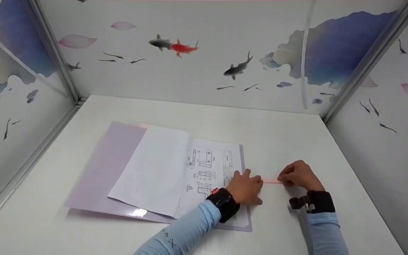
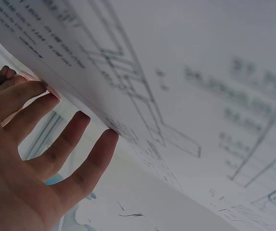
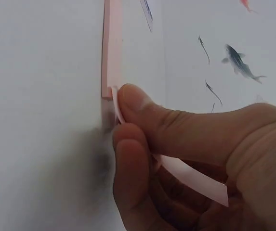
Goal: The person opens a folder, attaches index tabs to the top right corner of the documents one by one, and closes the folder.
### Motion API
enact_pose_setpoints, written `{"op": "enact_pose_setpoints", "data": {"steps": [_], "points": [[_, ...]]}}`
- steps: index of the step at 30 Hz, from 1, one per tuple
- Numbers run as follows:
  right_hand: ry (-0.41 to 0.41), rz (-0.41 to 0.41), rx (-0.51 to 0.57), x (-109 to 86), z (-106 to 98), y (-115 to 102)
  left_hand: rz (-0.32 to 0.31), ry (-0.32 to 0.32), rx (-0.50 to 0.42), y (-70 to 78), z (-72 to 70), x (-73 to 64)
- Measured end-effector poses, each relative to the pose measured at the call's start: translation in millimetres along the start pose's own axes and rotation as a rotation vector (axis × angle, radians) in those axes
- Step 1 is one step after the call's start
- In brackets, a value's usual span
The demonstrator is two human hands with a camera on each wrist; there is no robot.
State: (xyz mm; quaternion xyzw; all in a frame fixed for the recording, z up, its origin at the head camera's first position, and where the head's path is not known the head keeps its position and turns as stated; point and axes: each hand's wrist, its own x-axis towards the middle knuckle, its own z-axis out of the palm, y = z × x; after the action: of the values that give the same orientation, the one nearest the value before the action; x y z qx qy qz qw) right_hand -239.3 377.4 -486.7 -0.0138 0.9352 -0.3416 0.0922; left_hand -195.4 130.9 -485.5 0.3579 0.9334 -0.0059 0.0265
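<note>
My remote feed shows a white counter (image 1: 282,134) carrying an open lilac folder (image 1: 94,184). Inside: blank-faced page (image 1: 154,170) on the left, technical drawing sheet (image 1: 204,156) on the right. Left-hand grip (image 1: 245,187) lies over the folder's right edge, fingers spread apart, nothing clamped; I can't tell if it touches the strip. Right-hand grip (image 1: 301,175) is right of the folder, thumb and forefinger together, pinching a pink strip (image 1: 273,181). Strip spans between the hands, just beside the folder. Thin pink tail (image 3: 193,180) curls out past the right fingers.
</note>
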Motion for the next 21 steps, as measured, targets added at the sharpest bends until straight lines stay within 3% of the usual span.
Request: {"op": "enact_pose_setpoints", "data": {"steps": [14, 21], "points": [[0.105, 0.015, 0.000, -2.2, -13.8, 2.3, -0.022, 0.006, -0.031, 0.3, -2.1, -1.7], [0.161, 0.031, 0.032, 0.1, -7.4, 0.1, -0.013, -0.002, -0.122, -1.7, -3.3, -9.1]]}}
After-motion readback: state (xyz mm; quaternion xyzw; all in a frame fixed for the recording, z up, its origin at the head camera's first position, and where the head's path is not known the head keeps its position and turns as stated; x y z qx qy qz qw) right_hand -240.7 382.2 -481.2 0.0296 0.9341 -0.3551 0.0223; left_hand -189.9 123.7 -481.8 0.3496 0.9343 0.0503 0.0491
